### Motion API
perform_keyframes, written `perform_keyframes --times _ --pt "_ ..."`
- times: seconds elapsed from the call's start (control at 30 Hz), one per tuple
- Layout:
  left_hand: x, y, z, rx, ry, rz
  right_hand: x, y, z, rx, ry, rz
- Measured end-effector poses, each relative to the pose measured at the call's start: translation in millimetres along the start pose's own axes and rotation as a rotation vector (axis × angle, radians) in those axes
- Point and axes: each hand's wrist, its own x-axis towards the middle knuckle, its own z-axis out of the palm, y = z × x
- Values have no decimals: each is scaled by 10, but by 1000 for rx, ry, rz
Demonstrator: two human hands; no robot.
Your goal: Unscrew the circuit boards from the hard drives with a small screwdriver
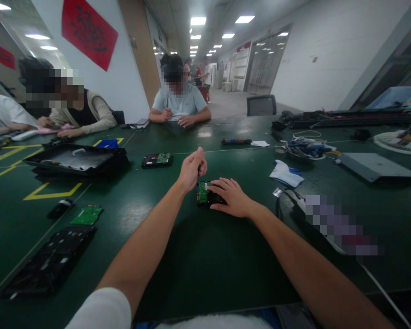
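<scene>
A small black hard drive with a green circuit board point(203, 193) lies on the dark green table point(198, 256) in front of me. My right hand point(232, 197) rests flat on its right side, fingers laid over it, holding it down. My left hand point(192, 168) hovers just above the drive's left end, fingers curled in a fist around a thin dark tool point(199, 171) that points down at the board.
Another drive point(156, 159) lies farther back. A black tray point(76, 160) sits at the left, a loose green board point(86, 215) and a black panel point(51, 262) nearer. Cloth point(286, 173), cables point(306, 147) and a grey slab point(373, 166) are at the right. Other people sit across the table.
</scene>
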Motion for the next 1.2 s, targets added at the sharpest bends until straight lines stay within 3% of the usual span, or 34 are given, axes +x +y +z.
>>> perform_keyframes --times 0.2,0.43,0.67,0.8,1.0,1.2 --pt "18 -70 -61 -2 -29 139 -2 -2 -2 2 -1 3" --pt "54 -111 -70 90 2 184 -1 -3 3 1 -2 3" --pt "90 -83 -134 317 25 304 -1 -5 -3 -2 -10 9" --pt "97 -68 -149 375 -32 293 0 0 2 -4 -4 2" --pt "52 -27 -79 245 -131 182 8 18 22 2 3 -7" --pt "44 -18 -109 255 -144 164 6 13 18 -8 3 -6"
